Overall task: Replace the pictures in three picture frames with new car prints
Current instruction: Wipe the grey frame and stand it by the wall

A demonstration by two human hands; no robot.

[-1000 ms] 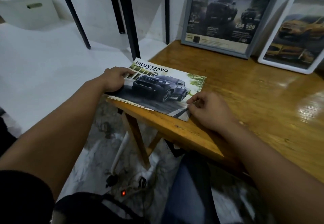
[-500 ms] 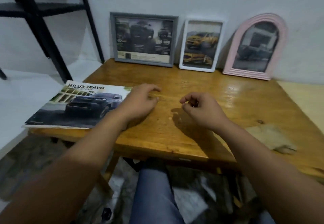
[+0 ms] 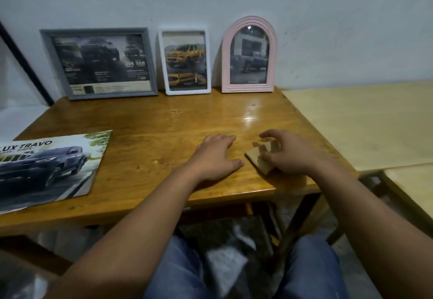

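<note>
Three frames lean on the wall at the back of the wooden table [image 3: 164, 120]: a grey one [image 3: 99, 63] with a dark car print, a white one [image 3: 185, 61] with a yellow truck, and a pink arched one [image 3: 248, 56] with a grey truck. A car brochure [image 3: 46, 167] reading "TRAVO" lies at the table's left edge. My left hand [image 3: 216, 156] rests flat on the wood, fingers straight. My right hand [image 3: 284, 152] hovers just right of it, fingers curled over a small brown cardboard-like piece [image 3: 257, 160] on the table; the grip itself is blurred.
A paler table [image 3: 365, 120] adjoins on the right, with another light surface [image 3: 412, 188] below it. A black metal leg [image 3: 25, 64] slants at the far left. My knees in jeans sit under the table's front edge.
The view swung right and the brochure now lies untouched at the left. Both hands moved rightward across the table; my right hand has come over the small brown piece.
</note>
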